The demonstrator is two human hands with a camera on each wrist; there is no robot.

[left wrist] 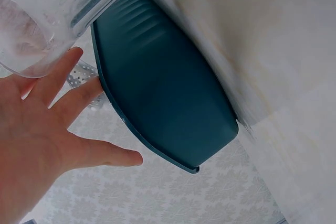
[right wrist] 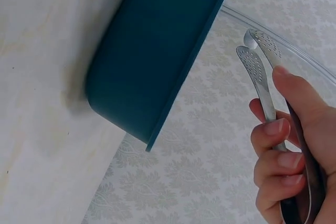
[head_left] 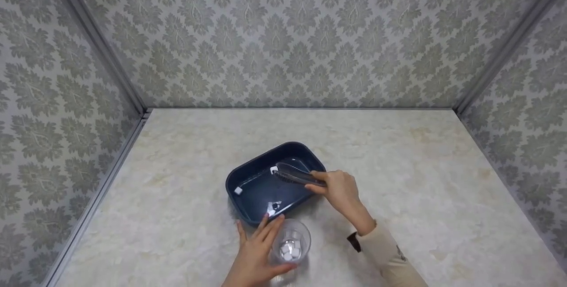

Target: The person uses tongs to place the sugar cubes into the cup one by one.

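Note:
My right hand (head_left: 339, 189) grips a pair of metal tongs (right wrist: 260, 72) with perforated tips, held over the dark blue rectangular tray (head_left: 261, 191). In the head view a white cube (head_left: 273, 170) is at the tong tips. Another white cube (head_left: 238, 190) lies at the tray's left side. With thumb and index finger on opposite sides of its rim, my left hand (head_left: 254, 254) holds a clear cup (head_left: 305, 247) close to the tray's near side. Several white cubes (head_left: 290, 250) sit inside the cup. The other left fingers spread out straight, reaching the tray's rim (left wrist: 123, 119).
The pale marbled table (head_left: 177, 158) extends around the tray on both sides. Patterned wall panels (head_left: 283, 48) close off the back and sides, joined by grey frame rails (head_left: 95, 43). A bright reflection (head_left: 272, 209) shows on the tray floor.

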